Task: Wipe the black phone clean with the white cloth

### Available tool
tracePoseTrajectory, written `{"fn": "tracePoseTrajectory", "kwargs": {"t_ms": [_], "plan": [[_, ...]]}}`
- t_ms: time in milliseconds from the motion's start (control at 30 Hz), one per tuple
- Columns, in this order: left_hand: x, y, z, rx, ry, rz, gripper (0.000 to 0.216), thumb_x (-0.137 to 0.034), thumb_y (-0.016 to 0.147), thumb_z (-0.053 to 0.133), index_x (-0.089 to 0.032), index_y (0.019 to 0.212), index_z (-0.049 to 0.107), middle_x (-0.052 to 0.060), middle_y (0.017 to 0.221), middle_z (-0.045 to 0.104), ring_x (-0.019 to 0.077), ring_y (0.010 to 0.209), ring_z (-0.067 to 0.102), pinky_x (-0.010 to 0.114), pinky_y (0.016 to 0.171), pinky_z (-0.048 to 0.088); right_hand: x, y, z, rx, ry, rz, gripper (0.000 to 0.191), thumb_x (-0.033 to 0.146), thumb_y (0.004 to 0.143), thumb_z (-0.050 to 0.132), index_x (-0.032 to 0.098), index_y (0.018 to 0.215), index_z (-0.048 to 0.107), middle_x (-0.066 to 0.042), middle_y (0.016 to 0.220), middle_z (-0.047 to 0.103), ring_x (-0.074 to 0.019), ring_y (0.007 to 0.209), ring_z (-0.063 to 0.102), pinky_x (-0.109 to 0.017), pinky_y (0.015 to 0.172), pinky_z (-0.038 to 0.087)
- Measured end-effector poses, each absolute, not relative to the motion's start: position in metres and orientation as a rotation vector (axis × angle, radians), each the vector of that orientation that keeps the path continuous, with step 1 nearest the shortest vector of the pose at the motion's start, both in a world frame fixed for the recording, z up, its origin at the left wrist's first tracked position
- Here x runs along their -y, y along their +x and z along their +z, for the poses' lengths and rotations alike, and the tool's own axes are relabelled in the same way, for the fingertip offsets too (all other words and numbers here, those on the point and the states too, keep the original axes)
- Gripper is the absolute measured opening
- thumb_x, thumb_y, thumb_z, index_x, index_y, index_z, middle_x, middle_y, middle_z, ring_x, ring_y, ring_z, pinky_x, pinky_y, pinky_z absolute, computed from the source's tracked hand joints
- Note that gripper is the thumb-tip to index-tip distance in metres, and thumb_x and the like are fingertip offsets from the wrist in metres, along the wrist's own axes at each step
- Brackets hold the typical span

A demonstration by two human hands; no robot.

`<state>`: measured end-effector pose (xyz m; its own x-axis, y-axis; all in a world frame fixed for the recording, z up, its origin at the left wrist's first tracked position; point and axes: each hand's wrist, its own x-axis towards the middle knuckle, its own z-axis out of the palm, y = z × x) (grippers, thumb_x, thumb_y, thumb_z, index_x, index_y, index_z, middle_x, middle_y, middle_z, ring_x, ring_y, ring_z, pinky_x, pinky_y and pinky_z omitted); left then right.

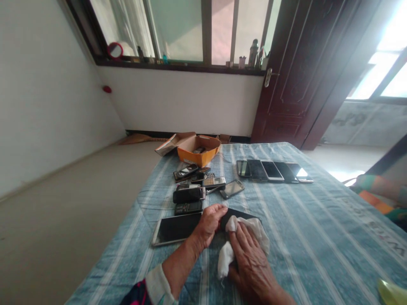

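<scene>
My left hand (210, 223) grips the left end of a dark smartphone (243, 214), its thumb and fingers closed on the edge. A crumpled white cloth (261, 237) lies over part of that phone. With fingers bent, my right hand (249, 258) presses the cloth against the phone's surface. Just left of my left hand, a larger white-edged tablet (178, 228) with a black screen lies flat on the blue striped cover (286, 237). Beyond it is a loose pile of old keypad phones (189, 206), and a grey touchscreen phone (232, 189) lies to their right.
An orange cardboard box (199, 157) with its lid raised stands at the far left edge and holds a few phones. Several smartphones (271, 171) lie in a row at the far right. Something yellow-green (392, 292) sits at the near right corner. Behind are a dark red door (294, 80) and a windowsill.
</scene>
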<state>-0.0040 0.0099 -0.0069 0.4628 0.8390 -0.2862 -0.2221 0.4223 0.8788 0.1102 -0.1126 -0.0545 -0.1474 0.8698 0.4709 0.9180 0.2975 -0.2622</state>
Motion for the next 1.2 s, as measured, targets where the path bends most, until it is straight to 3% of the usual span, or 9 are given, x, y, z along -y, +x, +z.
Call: {"fn": "tracePoseTrajectory", "kwargs": {"t_ms": [100, 200, 367, 533, 867, 1200], "plan": [[-0.009, -0.003, -0.005, -0.839, 0.893, 0.782, 0.028, -0.031, 0.066, 0.077, -0.013, 0.082, 0.063, -0.001, 0.064, 0.064, 0.01, 0.055, 0.058, 0.021, 0.055, 0.044, 0.108, 0.11, -0.049, 2.012, -1.555, -0.082, 0.079, 0.009, 0.069, 0.048, 0.01, 0.145, 0.027, -0.017, 0.147, 0.035, -0.0325, 0.137, 0.028, -0.055, 0.105, 0.036], [-0.008, -0.002, -0.003, -0.839, 0.915, 0.796, 0.033, -0.026, 0.06, 0.081, -0.013, 0.084, 0.063, -0.001, 0.065, 0.065, 0.0103, 0.055, 0.058, 0.021, 0.055, 0.044, 0.1, 0.112, -0.049, 1.96, -1.476, -0.069, 0.065, 0.005, 0.077, 0.04, 0.015, 0.141, 0.037, -0.013, 0.138, 0.048, -0.0256, 0.132, 0.038, -0.048, 0.104, 0.039], [-0.008, -0.002, -0.005, -0.809, 0.964, 0.792, 0.038, -0.016, 0.053, 0.08, -0.012, 0.087, 0.062, 0.003, 0.072, 0.07, 0.0149, 0.063, 0.064, 0.023, 0.06, 0.047, 0.09, 0.118, -0.054, 1.732, -1.344, -0.079, 0.063, -0.003, 0.07, 0.033, 0.018, 0.127, 0.051, -0.009, 0.122, 0.062, -0.0192, 0.121, 0.052, -0.039, 0.099, 0.046], [-0.008, -0.002, -0.008, -0.817, 1.009, 0.795, 0.04, -0.009, 0.052, 0.077, -0.013, 0.087, 0.061, 0.003, 0.075, 0.071, 0.0163, 0.067, 0.065, 0.025, 0.063, 0.049, 0.079, 0.121, -0.05, 1.574, -1.375, -0.088, 0.05, -0.001, 0.076, 0.037, 0.017, 0.118, 0.058, -0.009, 0.11, 0.067, -0.0186, 0.105, 0.062, -0.034, 0.088, 0.052], [-0.008, -0.002, -0.008, -0.81, 0.974, 0.806, 0.037, -0.007, 0.051, 0.071, -0.013, 0.086, 0.06, 0.003, 0.074, 0.07, 0.0138, 0.062, 0.063, 0.022, 0.058, 0.047, 0.071, 0.113, -0.054, 1.727, -1.497, -0.39, 0.034, 0.007, 0.084, 0.041, 0.014, 0.104, 0.067, -0.013, 0.111, 0.065, -0.0258, 0.114, 0.054, -0.043, 0.096, 0.046], [-0.014, -0.002, -0.014, -0.816, 0.933, 0.82, 0.025, -0.021, 0.062, 0.073, -0.013, 0.083, 0.062, 0.002, 0.07, 0.069, 0.0118, 0.059, 0.061, 0.021, 0.057, 0.045, 0.072, 0.095, -0.058, 1.839, -1.555, -0.297, 0.053, 0.003, 0.078, 0.04, 0.003, 0.13, 0.05, -0.021, 0.136, 0.049, -0.0302, 0.134, 0.035, -0.046, 0.103, 0.043]]}}
